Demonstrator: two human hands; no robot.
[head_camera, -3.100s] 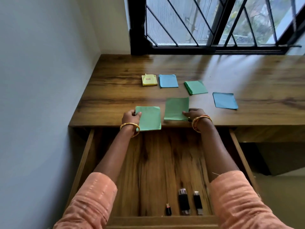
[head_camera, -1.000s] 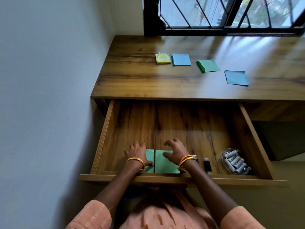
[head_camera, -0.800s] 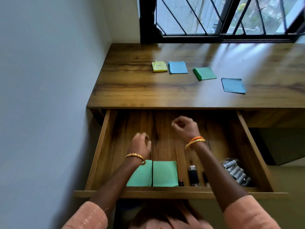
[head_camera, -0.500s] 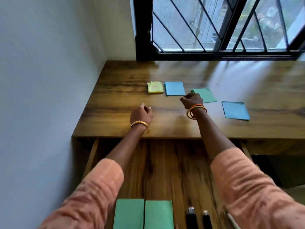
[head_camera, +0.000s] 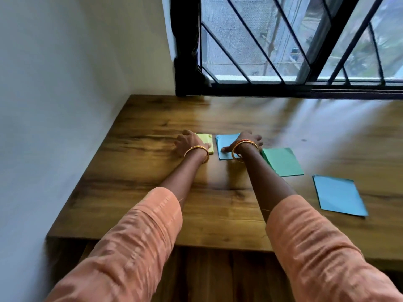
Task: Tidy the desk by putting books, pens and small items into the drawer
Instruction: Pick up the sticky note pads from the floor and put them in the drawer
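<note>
head view: both hands reach the far two booklets

head view, nearest first: the open drawer (head_camera: 218,275) shows only as a strip of wood under the desk edge, between two orange sleeves (head_camera: 135,243); what lies in it is cut off. on the desk (head_camera: 152,171), a blue booklet (head_camera: 339,196) lies at the right, well apart from the hands, and a green booklet (head_camera: 283,162) sits just beyond it, near the right wrist. farther on, the right hand (head_camera: 247,142) lies on a second blue booklet (head_camera: 225,144), thumb on the cover and fingers bent over its far edge. the left hand (head_camera: 189,142) rests on the yellow booklet (head_camera: 207,141), covering most of it; whether its fingers grasp the edge or only press is hard to tell.

risk, as a judgement: the booklets look thin and flat on smooth wood, so a pinch at one edge may slip or fan the pages. dragging the blue one back could nudge the green one beside the wrist. carrying both at once to a drawer out of sight may drop one short of it.

motion blur softens the fingertips.
</note>
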